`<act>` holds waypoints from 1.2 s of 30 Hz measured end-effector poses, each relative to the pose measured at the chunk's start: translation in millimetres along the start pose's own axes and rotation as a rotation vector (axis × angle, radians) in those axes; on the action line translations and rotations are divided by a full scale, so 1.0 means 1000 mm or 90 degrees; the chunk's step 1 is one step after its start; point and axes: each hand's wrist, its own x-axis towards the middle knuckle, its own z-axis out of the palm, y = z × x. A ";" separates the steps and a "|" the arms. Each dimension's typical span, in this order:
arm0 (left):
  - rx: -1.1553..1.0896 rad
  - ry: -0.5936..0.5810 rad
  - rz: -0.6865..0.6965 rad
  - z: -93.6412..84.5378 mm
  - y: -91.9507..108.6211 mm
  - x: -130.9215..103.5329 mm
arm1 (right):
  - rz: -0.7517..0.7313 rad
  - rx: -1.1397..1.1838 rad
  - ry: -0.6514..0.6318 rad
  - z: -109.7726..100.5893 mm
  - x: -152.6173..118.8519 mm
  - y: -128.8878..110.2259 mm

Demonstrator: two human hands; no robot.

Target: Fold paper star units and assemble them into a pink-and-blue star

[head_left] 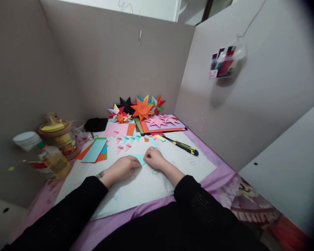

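Observation:
A light blue piece of paper point(140, 158) lies on the white board point(136, 195) between my hands. My left hand point(122, 168) has its fingers pressed together on the paper's near left edge. My right hand point(154, 158) is closed, with its fingertips pinching the paper's right side. Just beyond my hands are small folded pink pieces point(119, 149) and small folded light blue pieces point(132, 139). To the left lies a fanned stack of coloured paper strips point(94, 150) with light blue on top. My fingers hide part of the paper.
A yellow and black utility knife point(184, 147) lies to the right. Folded paper stars point(142, 108) stand at the back wall. Bottles point(56, 160), a brown jar point(59, 136) and a black phone-like object point(96, 124) are at the left. Partition walls enclose the table.

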 end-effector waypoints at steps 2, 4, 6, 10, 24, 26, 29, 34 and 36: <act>0.031 0.002 -0.006 0.000 0.003 0.000 | 0.000 -0.002 -0.001 0.000 0.000 0.000; 0.075 -0.004 -0.003 0.001 0.007 0.000 | 0.001 -0.005 -0.003 -0.001 0.000 0.000; 0.105 -0.017 0.003 0.003 0.009 0.000 | 0.001 -0.007 -0.004 -0.001 0.001 0.000; 0.121 -0.031 0.014 0.005 0.008 0.000 | 0.003 -0.014 -0.003 -0.001 0.001 -0.001; 0.121 -0.042 0.001 0.005 0.006 0.001 | 0.005 -0.042 0.004 0.000 0.000 -0.003; 0.124 -0.043 0.003 0.006 0.005 0.001 | 0.004 -0.045 0.004 0.000 0.000 -0.003; 0.127 -0.044 0.006 0.007 0.005 0.001 | 0.004 -0.050 0.003 0.000 0.000 -0.003; 0.124 -0.042 0.007 0.007 0.005 0.001 | 0.002 -0.058 -0.004 0.000 0.000 -0.004; 0.118 -0.043 0.006 0.006 0.004 0.002 | 0.001 -0.061 -0.007 -0.001 0.000 -0.005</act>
